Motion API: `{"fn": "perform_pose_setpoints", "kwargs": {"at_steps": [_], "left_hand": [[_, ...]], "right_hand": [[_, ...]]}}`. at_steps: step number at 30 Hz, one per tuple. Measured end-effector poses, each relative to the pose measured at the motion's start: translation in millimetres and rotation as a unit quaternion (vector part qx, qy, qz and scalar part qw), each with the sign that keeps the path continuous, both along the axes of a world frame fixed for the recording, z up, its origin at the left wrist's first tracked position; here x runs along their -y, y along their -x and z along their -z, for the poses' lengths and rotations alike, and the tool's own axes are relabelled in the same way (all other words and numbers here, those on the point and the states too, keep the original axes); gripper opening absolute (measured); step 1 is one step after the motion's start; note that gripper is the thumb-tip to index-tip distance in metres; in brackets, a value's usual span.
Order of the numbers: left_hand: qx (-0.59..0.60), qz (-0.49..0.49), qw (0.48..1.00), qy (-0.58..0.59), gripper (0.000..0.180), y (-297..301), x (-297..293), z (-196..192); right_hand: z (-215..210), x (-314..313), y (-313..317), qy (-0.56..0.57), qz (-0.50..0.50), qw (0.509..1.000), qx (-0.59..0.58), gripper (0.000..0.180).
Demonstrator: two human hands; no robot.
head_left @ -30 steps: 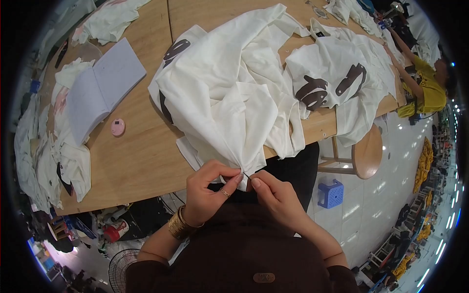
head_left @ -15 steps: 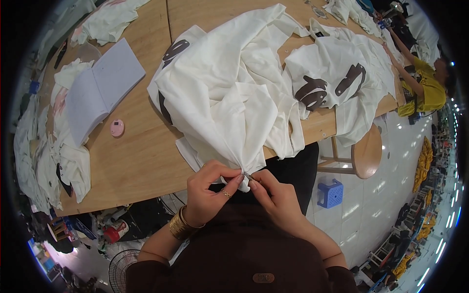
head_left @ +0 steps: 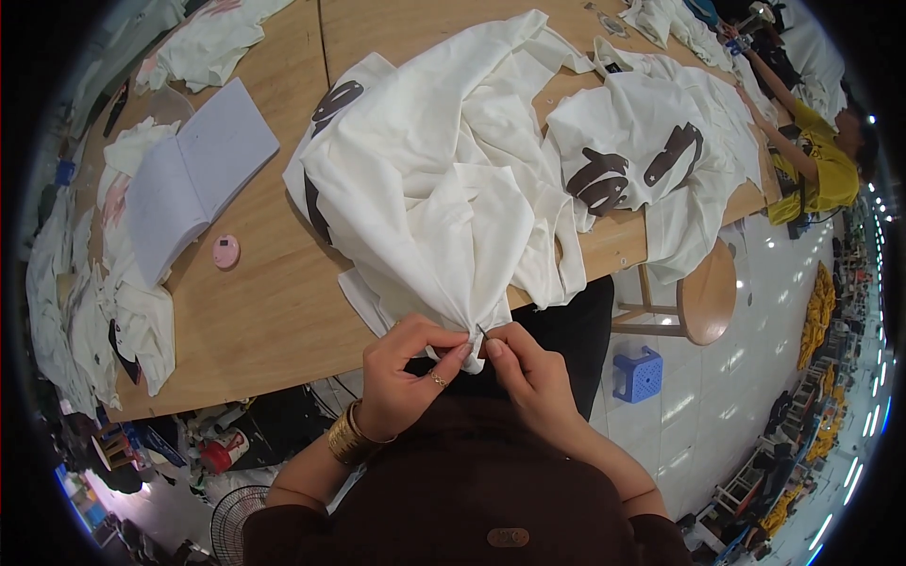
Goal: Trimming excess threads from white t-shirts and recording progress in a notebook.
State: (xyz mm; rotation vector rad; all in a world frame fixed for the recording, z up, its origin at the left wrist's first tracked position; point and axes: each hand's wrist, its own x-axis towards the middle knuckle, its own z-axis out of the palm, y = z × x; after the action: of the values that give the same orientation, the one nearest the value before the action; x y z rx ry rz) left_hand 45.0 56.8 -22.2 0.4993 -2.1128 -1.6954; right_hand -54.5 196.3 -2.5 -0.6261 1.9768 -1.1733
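Observation:
A white garment point(head_left: 425, 170) with dark printed patches lies bunched on the wooden table point(head_left: 274, 330), one end drawn over the near edge toward me. My left hand point(head_left: 408, 363) is closed, pinching a gathered fold of that cloth between thumb and fingertips. Just to its right, my right hand point(head_left: 533, 377) is closed on a small, thin, dark pointed tool point(head_left: 482, 332). The tool's tip meets the fold beside my left fingertips; its exact kind is too small to make out. Fingers hide most of the tool.
Another white garment with dark prints point(head_left: 651, 141) lies to the right. On the left are an open notebook point(head_left: 212, 156), a pink round object point(head_left: 226, 252) and piled white clothes point(head_left: 142, 330). A wooden stool point(head_left: 708, 292) and blue stool point(head_left: 640, 374) stand at right, near a person in yellow point(head_left: 821, 170).
My right hand has shifted slightly, and the tool's thin tip now shows more upright against the fold. The left hand keeps its pinch on the cloth.

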Motion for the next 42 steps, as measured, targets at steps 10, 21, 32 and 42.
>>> {"fn": "perform_pose_setpoints", "kwargs": {"at_steps": [10, 21, 32, 42], "left_hand": [[-0.001, -0.010, 0.999, 0.047, 0.015, 0.3, -0.1, -0.6], [-0.023, -0.015, 0.986, 0.164, 0.017, 0.2, 1.4, -0.9], [-0.004, -0.020, 0.997, 0.070, 0.018, -0.2, -1.4, 0.0], [-0.008, -0.019, 0.996, 0.090, 0.019, -0.2, -2.9, 2.4]], "right_hand": [[-9.4, -4.4, 4.9, -0.015, -0.038, 0.991, 0.130, 0.024], [-7.7, -3.1, 7.3, -0.019, -0.045, 0.990, 0.135, 0.025], [-2.6, -1.2, 4.3, 0.000, -0.014, 0.988, 0.156, 0.024], [-8.3, -0.5, 5.8, -0.008, -0.017, 0.979, 0.203, 0.027]]}}
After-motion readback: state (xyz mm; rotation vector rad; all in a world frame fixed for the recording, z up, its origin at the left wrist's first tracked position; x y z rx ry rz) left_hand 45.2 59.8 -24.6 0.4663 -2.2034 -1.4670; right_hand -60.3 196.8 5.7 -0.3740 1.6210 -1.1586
